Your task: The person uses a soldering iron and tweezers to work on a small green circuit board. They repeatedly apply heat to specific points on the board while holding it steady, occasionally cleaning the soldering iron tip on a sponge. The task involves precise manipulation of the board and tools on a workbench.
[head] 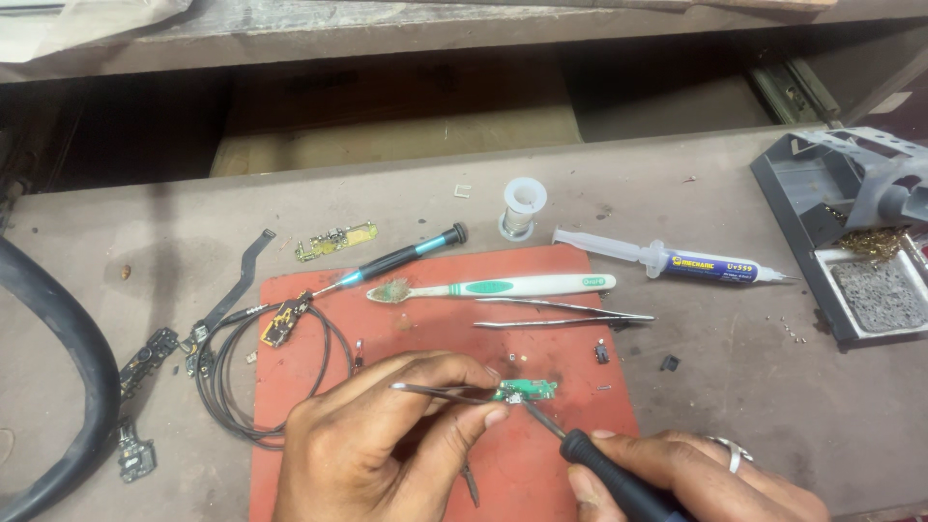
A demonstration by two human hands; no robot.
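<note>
My left hand (387, 440) pinches thin metal tweezers (440, 391) whose tips press on a small green circuit board (528, 390) lying on the red mat (319, 425). My right hand (691, 474) grips a black-handled soldering iron (604, 464); its metal tip (543, 419) touches the lower edge of the green board. A ring sits on one finger of the right hand.
On the mat lie a white-green toothbrush (503, 286), a second pair of tweezers (561, 314), a black-teal screwdriver (401, 257) and a small board with black cables (282, 324). Beyond it stand a solder spool (523, 205), a syringe (677, 261) and a grey iron stand with sponge (870, 290).
</note>
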